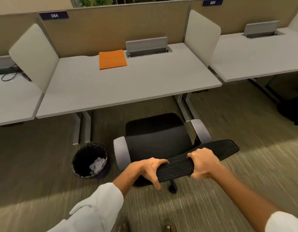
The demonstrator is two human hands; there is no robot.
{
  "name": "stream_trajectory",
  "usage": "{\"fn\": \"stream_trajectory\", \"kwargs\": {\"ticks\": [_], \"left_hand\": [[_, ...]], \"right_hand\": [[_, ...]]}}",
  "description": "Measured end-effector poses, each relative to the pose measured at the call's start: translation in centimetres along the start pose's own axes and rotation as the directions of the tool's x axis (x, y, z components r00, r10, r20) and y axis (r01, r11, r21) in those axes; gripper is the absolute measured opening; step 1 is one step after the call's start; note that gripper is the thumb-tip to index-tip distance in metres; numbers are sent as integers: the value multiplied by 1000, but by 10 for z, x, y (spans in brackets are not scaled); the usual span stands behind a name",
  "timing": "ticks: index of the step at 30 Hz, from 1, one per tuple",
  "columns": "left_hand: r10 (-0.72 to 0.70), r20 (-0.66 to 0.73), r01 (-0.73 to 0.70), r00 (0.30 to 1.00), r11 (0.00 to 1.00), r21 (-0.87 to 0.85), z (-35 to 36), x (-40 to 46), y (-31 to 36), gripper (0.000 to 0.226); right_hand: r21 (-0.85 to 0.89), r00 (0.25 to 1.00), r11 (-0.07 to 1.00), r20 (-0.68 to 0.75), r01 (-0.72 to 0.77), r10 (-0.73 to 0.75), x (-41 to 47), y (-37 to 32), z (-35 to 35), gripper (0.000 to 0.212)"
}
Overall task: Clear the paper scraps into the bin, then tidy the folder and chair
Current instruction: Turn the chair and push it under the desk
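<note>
A black office chair (157, 136) with grey armrests stands on the carpet in front of the middle desk (111, 87), its seat just outside the desk's front edge. My left hand (149, 169) and my right hand (201, 162) both grip the top of its black mesh backrest (176, 168), fingers curled over the rim. An orange folder (112, 59) lies flat at the back of the desk, beside the grey cable hatch. The black bin (89, 160) sits on the floor left of the chair, with crumpled white paper scraps (98, 165) inside.
The desk's metal legs (82, 126) stand left of the chair and another pair (184, 106) behind it to the right. White side screens (34, 54) divide the neighbouring desks. A dark object (292, 106) sits on the floor at far right.
</note>
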State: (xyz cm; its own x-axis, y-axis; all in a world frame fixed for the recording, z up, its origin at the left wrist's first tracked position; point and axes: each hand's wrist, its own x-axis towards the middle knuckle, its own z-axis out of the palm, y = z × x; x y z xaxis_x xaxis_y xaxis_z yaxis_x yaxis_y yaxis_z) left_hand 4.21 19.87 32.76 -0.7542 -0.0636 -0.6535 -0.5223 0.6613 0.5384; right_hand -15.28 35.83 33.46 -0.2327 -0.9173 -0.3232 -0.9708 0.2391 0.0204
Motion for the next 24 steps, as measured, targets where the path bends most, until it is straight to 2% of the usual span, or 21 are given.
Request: {"fn": "stream_trajectory", "kwargs": {"ticks": [7,12,16,20,22,24], "left_hand": [[-28,22,29,999,999,-40,22,-13,-10,105],[-13,-36,9,999,995,-101,45,-26,-15,102],[-47,-125,33,991,993,-110,67,-39,-18,99],[-155,-226,166,962,986,31,79,-58,-18,97],[-212,-319,248,924,966,74,87,-67,-17,88],[-232,-493,332,838,935,124,100,-75,-13,78]], "right_hand": [[6,999,999,-1,44,-44,-20,-20,4,56],[14,998,998,-15,63,-63,-36,-30,-1,58],[21,995,996,-42,87,-86,-43,-43,5,64],[22,992,997,-96,80,-77,-44,-56,14,66],[25,993,998,-102,62,-59,-43,-63,18,61],[34,993,998,-106,52,-48,-42,-70,19,60]]}}
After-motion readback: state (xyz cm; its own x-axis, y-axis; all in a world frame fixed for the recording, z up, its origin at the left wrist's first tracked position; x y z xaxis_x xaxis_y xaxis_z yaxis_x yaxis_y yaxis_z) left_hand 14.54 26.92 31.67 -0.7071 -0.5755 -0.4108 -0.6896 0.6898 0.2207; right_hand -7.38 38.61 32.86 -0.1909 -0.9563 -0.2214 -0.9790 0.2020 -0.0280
